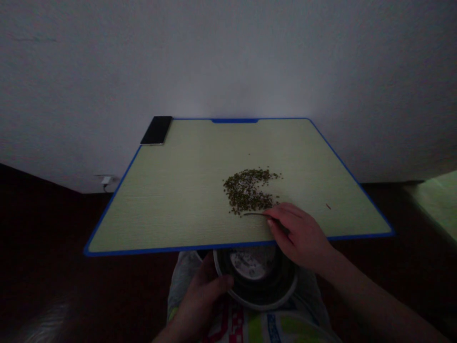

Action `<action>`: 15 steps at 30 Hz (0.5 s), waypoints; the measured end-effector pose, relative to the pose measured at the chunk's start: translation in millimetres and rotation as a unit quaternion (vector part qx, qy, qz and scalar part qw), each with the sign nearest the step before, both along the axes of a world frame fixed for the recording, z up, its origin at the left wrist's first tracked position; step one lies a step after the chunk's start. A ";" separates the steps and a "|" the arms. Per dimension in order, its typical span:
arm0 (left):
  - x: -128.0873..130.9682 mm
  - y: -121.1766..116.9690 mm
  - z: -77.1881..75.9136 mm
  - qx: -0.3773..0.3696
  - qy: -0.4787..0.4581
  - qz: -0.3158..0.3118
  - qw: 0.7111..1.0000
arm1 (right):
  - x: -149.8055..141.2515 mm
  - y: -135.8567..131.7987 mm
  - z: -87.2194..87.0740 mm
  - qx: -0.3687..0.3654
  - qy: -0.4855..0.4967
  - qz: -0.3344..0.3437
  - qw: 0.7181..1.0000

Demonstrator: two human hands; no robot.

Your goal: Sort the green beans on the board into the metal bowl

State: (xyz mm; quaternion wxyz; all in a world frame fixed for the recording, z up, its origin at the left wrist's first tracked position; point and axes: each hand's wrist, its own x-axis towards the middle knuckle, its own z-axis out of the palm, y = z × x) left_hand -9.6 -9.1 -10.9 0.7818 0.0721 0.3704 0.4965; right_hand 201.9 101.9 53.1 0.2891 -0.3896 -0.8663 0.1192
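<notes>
Reference surface: pale green wood-grain laminate tabletop, trapezoidal in this view, with blue edge banding and a shallow blue notch at the middle of the far edge. At the far left corner, a black smartphone, lying flat and partly overhanging the corner. Right of centre, a loose heap of small olive-green grains, possibly mung beans, thinly spread, with a bite-shaped gap on its right side. Toward the right edge, a single reddish fleck, well apart from the heap. At the near edge, right of centre: right hand over the tabletop, thumb and forefinger pinching a thin metal pick, its tip just beside the lower edge of the heap; remaining fingers curled together. Below the near edge: a stainless steel bowl on the lap, over patterned fabric, with a few grains visible on its pale base. Left hand beside the bowl, fingers pressed together and curled at the rim, exact grip not discernible. Surroundings: plain white wall behind the table, a plug with cable low on the wall at left, dark floor on both sides, and a pale green surface at far right, too dim to identify.
</notes>
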 end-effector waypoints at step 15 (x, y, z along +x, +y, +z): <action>2.4 0.7 6.9 -0.007 -0.002 0.005 1.000 | 5.7 0.2 2.7 -0.017 0.002 -0.007 1.000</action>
